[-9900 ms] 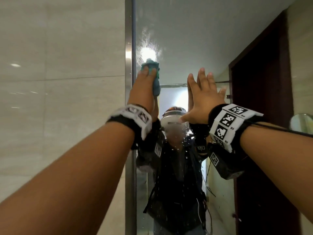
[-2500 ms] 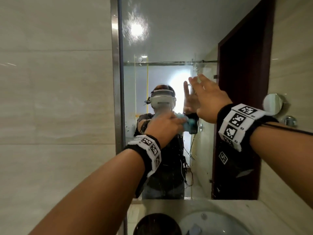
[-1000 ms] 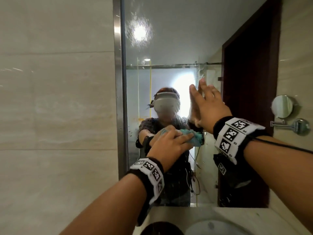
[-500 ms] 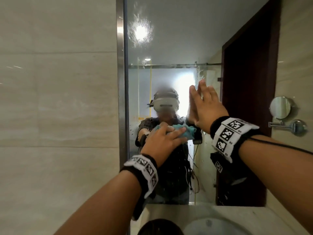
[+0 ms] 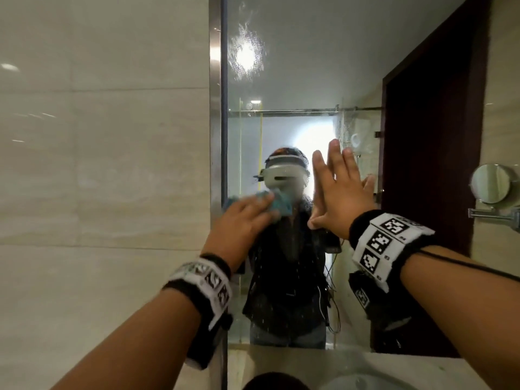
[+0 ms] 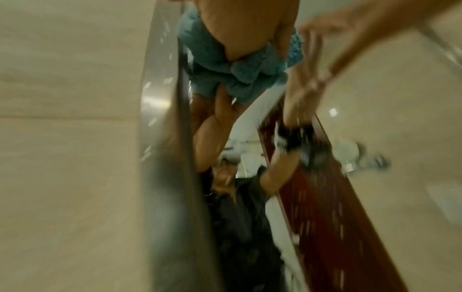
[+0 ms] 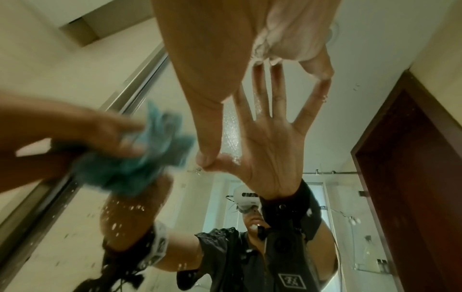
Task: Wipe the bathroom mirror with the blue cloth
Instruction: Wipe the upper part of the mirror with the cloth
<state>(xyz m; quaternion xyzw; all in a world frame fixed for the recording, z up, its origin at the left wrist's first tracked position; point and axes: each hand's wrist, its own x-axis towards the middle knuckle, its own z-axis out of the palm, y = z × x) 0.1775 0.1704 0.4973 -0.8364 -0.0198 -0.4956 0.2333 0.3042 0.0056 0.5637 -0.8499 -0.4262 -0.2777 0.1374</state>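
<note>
Droplets still speckle the lower glass of our tall steel-framed bathroom mirror [image 5: 295, 80], and a smeared patch rings the reflected lamp up top, so we judge the wiping partly done at best. Our left hand [image 5: 242, 220] grips the crumpled blue terry cloth [image 5: 84, 205] against the glass beside the left frame edge, roughly at mid-height. Bunched as it is, its long axis runs roughly sideways across the glass. Our right hand [image 5: 340, 192] lies flat on the mirror, fingers straight and spread.
</note>
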